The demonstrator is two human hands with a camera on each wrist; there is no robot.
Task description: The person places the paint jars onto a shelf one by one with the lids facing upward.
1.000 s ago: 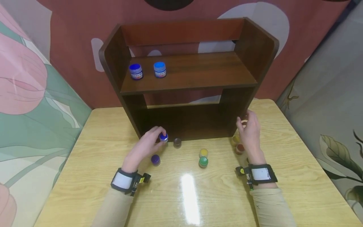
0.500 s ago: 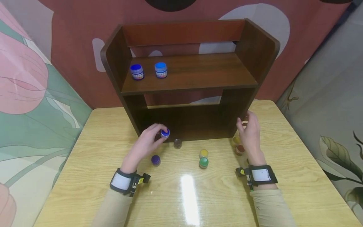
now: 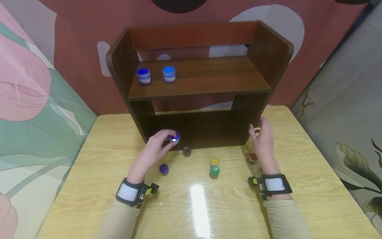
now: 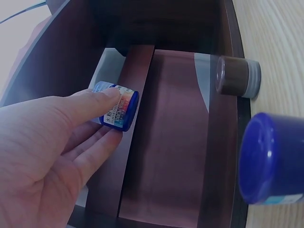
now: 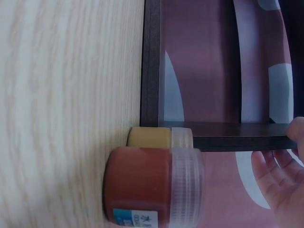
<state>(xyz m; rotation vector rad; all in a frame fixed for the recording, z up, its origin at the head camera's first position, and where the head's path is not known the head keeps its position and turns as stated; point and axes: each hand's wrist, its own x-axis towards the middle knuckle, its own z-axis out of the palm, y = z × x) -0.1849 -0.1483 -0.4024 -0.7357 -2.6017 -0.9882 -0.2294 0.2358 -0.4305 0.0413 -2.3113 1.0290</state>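
Observation:
My left hand pinches a small blue paint jar between thumb and fingers, just in front of the shelf's lower compartment. A purple-blue paint jar stands on the table below that hand, and a dark brown one to its right. At the right end of the brown wooden shelf, my right hand holds the side panel, its thumb and fingers on opposite sides in the right wrist view. Close under this hand stand a red-brown paint jar and an ochre one, partly hidden.
On the upper shelf board, a dark blue paint jar and a light blue one stand at the left. A yellow jar and a green jar sit mid-table. A patterned wall rises behind the shelf.
My left hand has raised the blue paint jar a little and shifted it slightly right, towards the shelf's lower compartment. The right hand stays at the side panel.

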